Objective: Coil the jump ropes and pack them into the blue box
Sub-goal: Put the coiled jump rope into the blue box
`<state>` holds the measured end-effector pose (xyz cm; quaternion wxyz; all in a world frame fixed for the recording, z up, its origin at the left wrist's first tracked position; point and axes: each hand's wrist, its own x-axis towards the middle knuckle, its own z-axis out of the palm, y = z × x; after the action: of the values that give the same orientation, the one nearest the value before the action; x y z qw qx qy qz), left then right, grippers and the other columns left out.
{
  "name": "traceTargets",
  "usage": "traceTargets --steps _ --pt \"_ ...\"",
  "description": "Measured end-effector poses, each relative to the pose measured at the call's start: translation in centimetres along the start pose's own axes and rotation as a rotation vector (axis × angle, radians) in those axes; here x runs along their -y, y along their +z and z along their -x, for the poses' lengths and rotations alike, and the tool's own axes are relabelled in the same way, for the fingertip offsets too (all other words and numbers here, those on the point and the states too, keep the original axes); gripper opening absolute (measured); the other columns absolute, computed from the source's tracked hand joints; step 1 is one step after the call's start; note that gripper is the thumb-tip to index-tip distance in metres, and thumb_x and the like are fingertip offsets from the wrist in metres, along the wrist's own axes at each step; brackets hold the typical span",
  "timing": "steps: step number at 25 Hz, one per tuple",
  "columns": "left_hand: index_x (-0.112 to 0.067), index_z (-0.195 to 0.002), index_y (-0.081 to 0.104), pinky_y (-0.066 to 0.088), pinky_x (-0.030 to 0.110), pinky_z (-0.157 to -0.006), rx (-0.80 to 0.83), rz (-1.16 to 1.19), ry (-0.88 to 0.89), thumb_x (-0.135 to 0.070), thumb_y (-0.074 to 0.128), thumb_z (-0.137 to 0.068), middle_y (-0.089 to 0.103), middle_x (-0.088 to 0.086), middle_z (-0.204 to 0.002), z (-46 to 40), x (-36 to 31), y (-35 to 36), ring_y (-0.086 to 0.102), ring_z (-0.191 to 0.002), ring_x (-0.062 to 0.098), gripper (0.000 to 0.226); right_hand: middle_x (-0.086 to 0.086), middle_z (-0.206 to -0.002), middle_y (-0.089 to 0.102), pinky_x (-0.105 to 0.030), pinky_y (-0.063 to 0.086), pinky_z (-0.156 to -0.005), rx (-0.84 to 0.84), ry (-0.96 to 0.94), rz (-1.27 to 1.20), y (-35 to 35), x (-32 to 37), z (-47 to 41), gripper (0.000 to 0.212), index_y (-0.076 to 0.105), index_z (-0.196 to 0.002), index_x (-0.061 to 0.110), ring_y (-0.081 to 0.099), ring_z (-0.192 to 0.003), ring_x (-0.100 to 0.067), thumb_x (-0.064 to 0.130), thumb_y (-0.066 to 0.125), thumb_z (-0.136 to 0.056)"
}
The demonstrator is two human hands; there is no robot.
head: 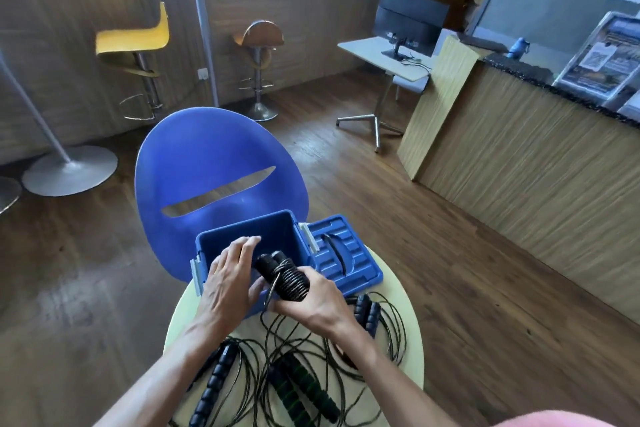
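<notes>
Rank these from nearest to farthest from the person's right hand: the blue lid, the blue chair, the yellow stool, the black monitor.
From the right hand, which grips a coiled jump rope:
1. Blue lid, on the table just beyond it.
2. Blue chair, behind the box.
3. Yellow stool and black monitor, both far back; too close to call.

glossy plastic blue box (214,246), wood-plank floor (398,191)

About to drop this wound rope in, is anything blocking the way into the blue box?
Only the left hand, which rests over the near rim of the blue box. The box is open, its lid lying beside it, and the right hand holds the coiled rope at the opening.
</notes>
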<state>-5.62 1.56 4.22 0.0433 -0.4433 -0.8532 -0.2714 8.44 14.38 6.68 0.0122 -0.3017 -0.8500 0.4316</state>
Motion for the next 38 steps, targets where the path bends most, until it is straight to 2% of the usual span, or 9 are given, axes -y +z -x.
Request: traceTargets --steps 4,7,13,15,18,21,26,33,38 --pt "-0.015 -0.138 0.043 0.031 0.035 -0.104 -0.036 -0.069 -0.150 -0.032 0.060 -0.087 0.046 0.005 -0.138 -0.4 2.2 2.7 0.048 -0.123 0.025 0.056 0.006 -0.104 0.067 -0.039 0.054 -0.090 0.162 0.032 -0.221 -0.2 -2.1 -4.0 0.064 0.050 -0.128 0.029 0.065 -0.096 -0.012 0.052 0.073 -0.073" --pt "-0.012 -0.134 0.047 0.041 0.045 -0.102 -0.057 -0.133 -0.248 -0.028 0.063 -0.089 0.048 0.009 -0.138 -0.7 4.6 3.9 0.050 -0.123 0.030 0.050 0.001 -0.108 0.068 -0.046 0.055 -0.091 0.192 0.085 -0.347 0.3 -2.7 -6.3 0.066 0.048 -0.125 0.030 0.068 -0.097 -0.017 0.054 0.075 -0.069" --pt "-0.008 -0.128 0.052 0.043 0.048 -0.100 -0.025 -0.169 -0.440 -0.016 0.064 -0.088 0.050 0.016 -0.138 -0.9 10.1 4.6 0.050 -0.125 0.034 0.042 -0.014 -0.112 0.060 -0.056 0.060 -0.075 0.253 0.259 -0.711 1.8 -1.6 -9.8 0.080 0.034 -0.128 0.020 0.074 -0.080 -0.040 0.022 0.091 -0.071" --pt "-0.007 -0.129 0.052 0.041 0.047 -0.103 -0.017 -0.150 -0.443 -0.015 0.060 -0.091 0.048 0.017 -0.142 -0.6 11.6 4.8 0.048 -0.130 0.033 0.039 -0.015 -0.106 0.062 -0.048 0.062 -0.065 0.252 0.279 -0.736 2.4 -1.2 -10.9 0.076 0.030 -0.129 0.017 0.073 -0.070 -0.038 0.013 0.086 -0.078" --pt "-0.002 -0.136 0.048 0.036 0.043 -0.111 0.000 -0.124 -0.403 -0.018 0.052 -0.097 0.044 0.019 -0.146 -0.6 13.5 5.1 0.042 -0.136 0.031 0.042 -0.013 -0.105 0.066 -0.038 0.056 -0.054 0.123 0.216 -0.601 3.8 -1.1 -12.9 0.082 0.028 -0.139 0.027 0.066 -0.061 -0.031 0.023 0.085 -0.080" --pt "-0.001 -0.142 0.043 0.025 0.032 -0.117 0.030 -0.096 -0.341 -0.031 0.036 -0.099 0.041 0.017 -0.149 -1.0 14.7 5.9 0.038 -0.140 0.025 0.053 -0.003 -0.136 0.056 -0.043 0.053 -0.089 0.009 0.068 -0.073 5.2 -1.0 -14.7 0.089 0.012 -0.157 0.036 0.065 -0.106 -0.032 0.039 0.069 -0.090" --pt "-0.009 -0.147 0.036 0.016 0.017 -0.115 0.007 0.010 -0.349 -0.037 0.032 -0.098 0.040 0.003 -0.151 -0.6 15.9 7.0 0.032 -0.141 0.011 0.057 -0.013 -0.146 0.025 -0.048 0.044 -0.090 0.170 0.074 0.499 11.7 1.0 -16.9 0.082 -0.008 -0.159 0.028 0.054 -0.110 -0.042 0.020 0.048 -0.099" --pt "-0.013 -0.148 0.035 0.017 0.015 -0.115 0.004 0.067 -0.342 -0.039 0.030 -0.099 0.037 -0.002 -0.152 -0.5 16.9 7.7 0.032 -0.141 0.008 0.056 -0.001 -0.165 -0.022 -0.060 0.019 -0.117 0.553 0.078 0.437 16.1 0.6 -18.7 0.068 0.002 -0.159 0.038 0.014 -0.145 -0.050 0.022 0.035 -0.102" --pt "-0.015 -0.148 0.036 0.016 0.011 -0.113 -0.005 0.083 -0.336 -0.040 0.030 -0.099 0.038 -0.006 -0.152 -0.5 16.7 7.3 0.030 -0.139 0.002 0.055 -0.008 -0.164 0.005 -0.051 0.041 -0.108 0.361 0.167 0.242 15.5 0.1 -19.1 0.084 0.010 -0.154 0.041 0.045 -0.132 -0.044 0.005 0.050 -0.089"
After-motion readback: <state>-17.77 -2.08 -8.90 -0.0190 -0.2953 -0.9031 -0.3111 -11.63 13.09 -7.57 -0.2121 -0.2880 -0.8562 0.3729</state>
